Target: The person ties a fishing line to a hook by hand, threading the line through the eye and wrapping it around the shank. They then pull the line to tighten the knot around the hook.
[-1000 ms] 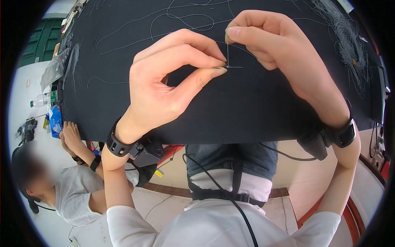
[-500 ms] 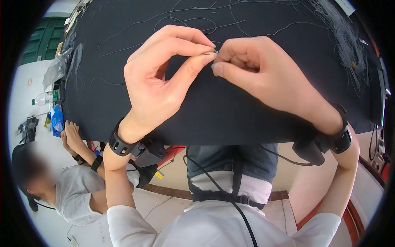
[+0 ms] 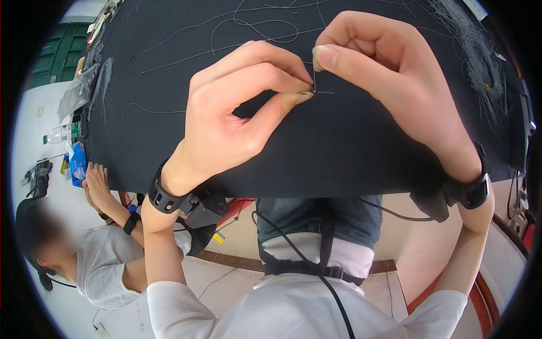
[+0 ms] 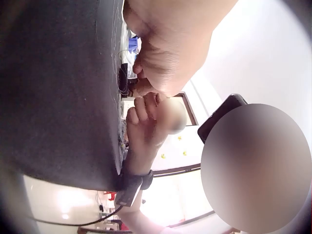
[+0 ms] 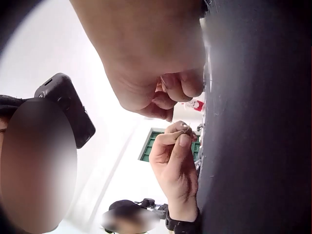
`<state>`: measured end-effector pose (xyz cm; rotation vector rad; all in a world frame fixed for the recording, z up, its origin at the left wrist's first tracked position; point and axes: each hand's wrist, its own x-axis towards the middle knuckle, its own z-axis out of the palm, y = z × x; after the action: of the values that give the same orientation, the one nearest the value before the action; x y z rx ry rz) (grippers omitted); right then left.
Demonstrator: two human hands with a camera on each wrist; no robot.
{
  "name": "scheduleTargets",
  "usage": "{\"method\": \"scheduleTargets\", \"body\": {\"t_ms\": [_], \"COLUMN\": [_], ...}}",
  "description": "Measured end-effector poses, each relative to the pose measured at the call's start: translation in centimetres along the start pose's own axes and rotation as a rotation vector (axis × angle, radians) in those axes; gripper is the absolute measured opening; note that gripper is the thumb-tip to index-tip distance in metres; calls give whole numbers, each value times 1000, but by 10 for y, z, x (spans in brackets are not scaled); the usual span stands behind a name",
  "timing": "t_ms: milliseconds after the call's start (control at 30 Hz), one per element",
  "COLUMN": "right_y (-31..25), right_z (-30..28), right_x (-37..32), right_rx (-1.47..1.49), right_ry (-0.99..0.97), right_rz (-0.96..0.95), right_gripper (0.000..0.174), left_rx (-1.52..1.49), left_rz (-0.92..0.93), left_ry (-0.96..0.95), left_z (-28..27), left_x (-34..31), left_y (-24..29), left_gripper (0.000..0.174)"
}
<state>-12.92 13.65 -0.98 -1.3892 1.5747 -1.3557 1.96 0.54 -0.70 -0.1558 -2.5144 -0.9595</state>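
Note:
In the head view the left hand [image 3: 243,107] pinches a tiny piece and thin wire [image 3: 325,92] between thumb and fingertips; a short end sticks out to the right. Up and to the right, the right hand [image 3: 389,73] pinches the upper end of a thin strand [image 3: 315,79] that runs down to the left fingertips. The hands are a short way apart above the black table surface [image 3: 339,152]. The right wrist view shows the left hand [image 5: 175,165] with thumb and fingers together. What exactly the left fingertips hold is too small to tell.
Loose thin wires [image 3: 271,21] lie on the table behind the hands. A large wire bundle [image 3: 480,73] is at the right, a smaller one [image 3: 105,85] at the left. Another person's hands [image 3: 99,183] rest at the table's left edge, near a blue packet [image 3: 78,164].
Half a second ago the hands were close together; the right hand has since moved up and right, with the strand stretched between them. The left hand has shifted slightly right and down.

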Motion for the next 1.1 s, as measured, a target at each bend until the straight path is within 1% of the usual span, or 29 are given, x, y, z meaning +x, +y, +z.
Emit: {"method": "scheduleTargets", "body": {"t_ms": [133,267,333,433,567,667,867,933,967,1100], "right_y": [9,9,14,17,9,3,-10,-10,-11,-19], "right_z": [0,2,8,14,19,22,11,8,4,-15], "right_x": [2,4,4,2,-2,-6,-8,-7,-5,3], "right_rx": [-41,-14,17,-94,-44,-27,-3,-7,66,353], "right_ry": [34,5,-2,-5,-54,-63,26,53,26,-81], "right_rz": [-42,-4,-14,32,66,38,-15,-8,28,170], "right_gripper": [16,15,15,14,12,11,9,10,10,10], "left_rx": [-71,-115,-122,-141,-130,-130,0,-10,-13,-69], "left_rz": [31,20,-5,-38,-77,-136,-98,-88,-82,-4], "left_ry": [-8,32,74,142,208,304,196,87,33,26], "left_z": [-1,-3,-3,-1,0,5,5,1,-1,-2], "left_x": [0,-1,-3,-4,-4,-1,2,0,-1,-1], "left_y": [0,1,2,1,-3,-4,-2,1,2,0], "left_gripper": [14,13,12,12,13,13,13,16,18,18]}}
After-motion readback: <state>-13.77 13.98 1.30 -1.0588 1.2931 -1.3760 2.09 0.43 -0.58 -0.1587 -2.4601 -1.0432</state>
